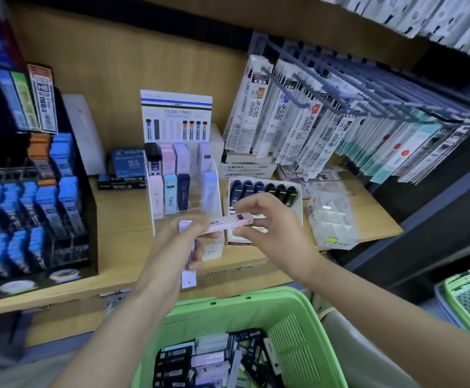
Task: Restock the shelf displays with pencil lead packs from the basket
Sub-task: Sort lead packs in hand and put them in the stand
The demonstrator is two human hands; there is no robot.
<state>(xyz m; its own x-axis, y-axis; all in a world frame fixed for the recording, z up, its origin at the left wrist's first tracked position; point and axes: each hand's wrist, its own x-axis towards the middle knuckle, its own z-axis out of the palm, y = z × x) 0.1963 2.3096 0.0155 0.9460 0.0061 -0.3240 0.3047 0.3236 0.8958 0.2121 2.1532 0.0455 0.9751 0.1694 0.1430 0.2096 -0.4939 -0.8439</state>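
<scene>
Blue lead packs [46, 197] fill the black rack [88, 208] at the left of the shelf [121, 231]. The left hand [191, 236] is curled round a lavender pack [189, 278] that hangs downward before the clear tiered display [183, 175]. A pink lead pack [228, 221] lies level between both hands, its left end at the left hand, its right end pinched by the right hand [273, 222]. Below, the green basket [312, 317] holds more packs.

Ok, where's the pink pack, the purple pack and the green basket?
pink pack [235, 220]: head view, on the middle of its long side.
purple pack [189, 278]: head view, on its lower end, which hangs free.
green basket [256, 296]: head view, on its far rim.
</scene>
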